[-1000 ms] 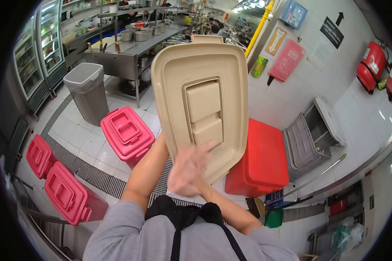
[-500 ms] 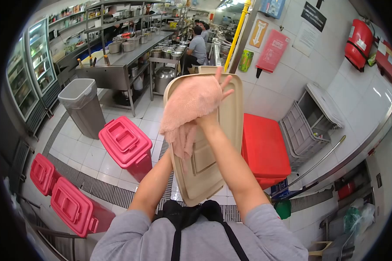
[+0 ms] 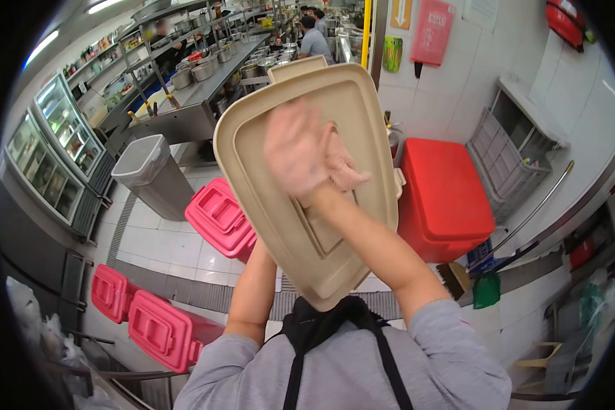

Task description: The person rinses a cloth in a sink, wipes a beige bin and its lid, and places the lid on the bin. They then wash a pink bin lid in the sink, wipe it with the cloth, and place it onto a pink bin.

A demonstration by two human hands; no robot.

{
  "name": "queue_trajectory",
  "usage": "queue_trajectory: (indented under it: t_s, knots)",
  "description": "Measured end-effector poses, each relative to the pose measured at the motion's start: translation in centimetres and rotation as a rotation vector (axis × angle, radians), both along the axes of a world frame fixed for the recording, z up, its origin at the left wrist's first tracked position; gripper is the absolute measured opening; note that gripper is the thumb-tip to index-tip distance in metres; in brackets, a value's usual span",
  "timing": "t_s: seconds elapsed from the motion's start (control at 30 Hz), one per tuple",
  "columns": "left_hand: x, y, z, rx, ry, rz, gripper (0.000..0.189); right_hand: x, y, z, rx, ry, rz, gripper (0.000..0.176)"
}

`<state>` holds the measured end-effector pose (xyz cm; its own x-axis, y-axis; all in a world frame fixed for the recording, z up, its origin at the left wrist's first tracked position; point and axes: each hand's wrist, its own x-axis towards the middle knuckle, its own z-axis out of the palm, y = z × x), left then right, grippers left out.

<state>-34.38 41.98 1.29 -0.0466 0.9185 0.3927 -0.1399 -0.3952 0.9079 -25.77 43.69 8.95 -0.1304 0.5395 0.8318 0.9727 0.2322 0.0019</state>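
Observation:
A large beige plastic lid is held up and tilted in front of me, its recessed face towards me. My left forearm goes behind its lower left edge, so the left hand itself is hidden; the lid rests on that side, held by it. Over the upper middle of the lid lies my right hand, smeared by motion. A pink cloth is bunched under and beside that hand, against the lid's face.
Pink lidded bins stand on the left, near a grey trash bin. To the right are a red container and a grey crate. Beyond the lid are a steel counter with pots and several people.
The lid now faces me more fully and looks larger. My right hand has moved down and left across it, and the cloth, earlier draped over the hand, is bunched. The view has shifted.

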Motion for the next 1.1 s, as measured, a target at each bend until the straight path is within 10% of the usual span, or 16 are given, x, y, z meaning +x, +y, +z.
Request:
queue_trajectory:
  t_s: [0.1, 0.23, 0.4, 0.57, 0.7, 0.8, 0.93, 1.1]
  knots:
    - [-1.2, -0.6, 0.1, 0.023, 0.005, 0.003, 0.040, -2.4, -3.8, -7.7, 0.000, -0.064, 0.285, 0.050]
    - [-3.0, -1.9, 0.2, 0.040, -0.003, -0.007, 0.040, 3.7, -0.9, -5.1, -0.131, -0.134, 0.667, 0.053]
    - [-4.7, -2.5, 0.4, 0.056, -0.019, -0.018, 0.039, 9.3, 6.1, -0.6, 0.021, -0.097, 0.434, 0.057]
    - [-5.5, -1.9, 0.7, 0.063, -0.029, -0.033, 0.039, 13.6, 4.0, -7.5, 0.102, -0.102, 0.262, 0.065]
    - [-5.4, -0.9, 0.9, 0.079, -0.027, -0.050, 0.038, 12.7, -2.8, -17.3, -0.199, 0.272, 0.284, 0.063]
    - [-4.8, -0.3, 0.9, 0.086, -0.002, -0.061, 0.038, 13.2, -5.5, -22.5, -0.480, 0.053, 0.166, 0.048]
    - [-3.6, 0.1, 0.5, 0.090, 0.044, -0.058, 0.038, 8.8, -8.5, -22.7, -0.827, 0.217, 0.819, 0.031]
    - [-2.4, 0.0, -0.1, 0.122, 0.117, -0.033, 0.037, 2.7, -11.3, -18.1, -0.279, 0.585, 0.599, 0.018]
